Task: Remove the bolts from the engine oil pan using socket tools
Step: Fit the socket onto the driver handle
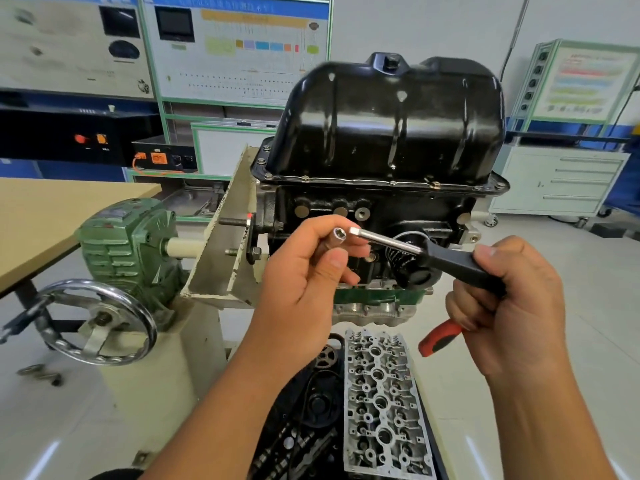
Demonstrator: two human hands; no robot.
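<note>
A socket (338,233) was pinched in the left hand (304,268), just beside the drive tip of a socket wrench (426,252) gripped by the right hand (512,296); the bolted oil pan (384,123) sat behind both hands.

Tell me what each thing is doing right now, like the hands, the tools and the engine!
left hand: holds the socket, not yet on the driver
right hand: grips the driver handle and a red-handled tool
oil pan: on the engine, flange bolts in place
cylinder head: off, lying below
</note>
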